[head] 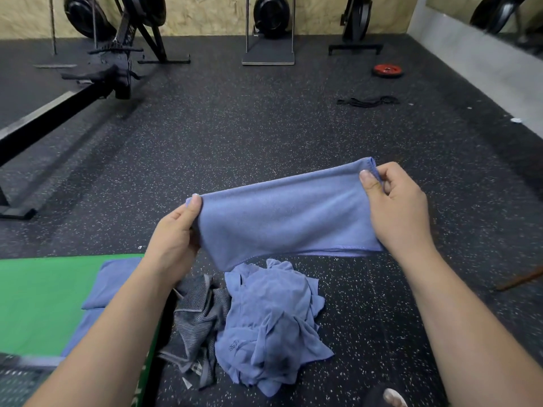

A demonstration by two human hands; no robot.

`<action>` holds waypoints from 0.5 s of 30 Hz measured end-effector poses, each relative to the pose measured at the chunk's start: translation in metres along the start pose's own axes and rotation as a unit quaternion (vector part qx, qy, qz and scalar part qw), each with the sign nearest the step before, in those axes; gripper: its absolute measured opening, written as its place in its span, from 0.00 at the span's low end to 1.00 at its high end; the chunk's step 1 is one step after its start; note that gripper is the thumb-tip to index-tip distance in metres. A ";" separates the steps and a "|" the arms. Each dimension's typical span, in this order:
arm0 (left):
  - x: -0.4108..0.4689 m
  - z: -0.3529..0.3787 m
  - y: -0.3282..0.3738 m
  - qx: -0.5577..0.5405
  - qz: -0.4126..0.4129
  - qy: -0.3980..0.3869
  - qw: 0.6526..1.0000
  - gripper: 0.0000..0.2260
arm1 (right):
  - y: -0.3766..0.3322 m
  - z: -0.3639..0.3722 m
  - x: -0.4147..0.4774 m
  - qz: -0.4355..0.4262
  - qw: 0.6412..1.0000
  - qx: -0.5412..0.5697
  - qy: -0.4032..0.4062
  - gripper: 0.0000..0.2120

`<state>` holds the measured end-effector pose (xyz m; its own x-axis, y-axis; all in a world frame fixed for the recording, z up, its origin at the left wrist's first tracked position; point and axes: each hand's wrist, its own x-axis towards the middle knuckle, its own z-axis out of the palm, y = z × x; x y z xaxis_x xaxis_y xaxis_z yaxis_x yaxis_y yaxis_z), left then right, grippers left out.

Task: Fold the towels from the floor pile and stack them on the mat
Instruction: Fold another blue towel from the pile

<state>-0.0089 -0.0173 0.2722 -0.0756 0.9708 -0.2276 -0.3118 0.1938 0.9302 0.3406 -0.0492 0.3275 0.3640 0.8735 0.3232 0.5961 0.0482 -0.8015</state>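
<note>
While the speckled rubber floor [264,127] stretches bare and wide beyond the floor pile [264,327], the person has plenty of open room on that far side; a rowing machine [73,95] stands well off beyond and to the left of the pile, and a red weight plate [388,71] and a black band [368,101] lie well beyond it to the right. Just left of the pile sits the green mat [41,298], with folded blue towels [113,282] already lying on its near edge. The pile itself is a crumpled blue towel beside a grey striped one [197,321].

Above the pile hangs the blue towel [288,215] now being folded, doubled over and stretched between both hands. The left hand [176,239] is closed around its left end, thumb on top; the right hand [396,207] pinches the stitched right end between thumb and curled fingers.

To fold well, I judge the hemmed edges should be matched and the cloth kept taut before the ends are brought together, with the lower edge held clear of the pile. The carry to the mat is short and leftward, and nothing blocks it.
</note>
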 end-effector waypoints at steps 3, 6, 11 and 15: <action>-0.001 0.003 0.005 -0.004 0.008 0.047 0.999 0.14 | 0.001 0.004 0.001 0.009 1.000 -0.006 -0.002 0.12; -0.001 0.000 0.002 0.089 0.082 0.082 0.989 0.19 | -0.002 0.006 -0.002 0.019 1.000 -0.001 -0.003 0.12; -0.009 0.004 -0.001 0.233 0.165 0.104 0.953 0.26 | -0.017 0.018 -0.016 0.026 1.000 0.002 -0.012 0.09; -0.027 0.025 -0.006 0.295 0.177 0.084 0.935 0.19 | -0.030 0.037 -0.038 0.014 0.996 0.020 -0.088 0.07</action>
<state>0.0188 -0.0410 0.2803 -0.2382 0.9627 0.1280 0.3342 -0.0425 0.9415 0.2817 -0.0659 0.3207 0.2460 0.9462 0.2103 0.5566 0.0397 -0.8298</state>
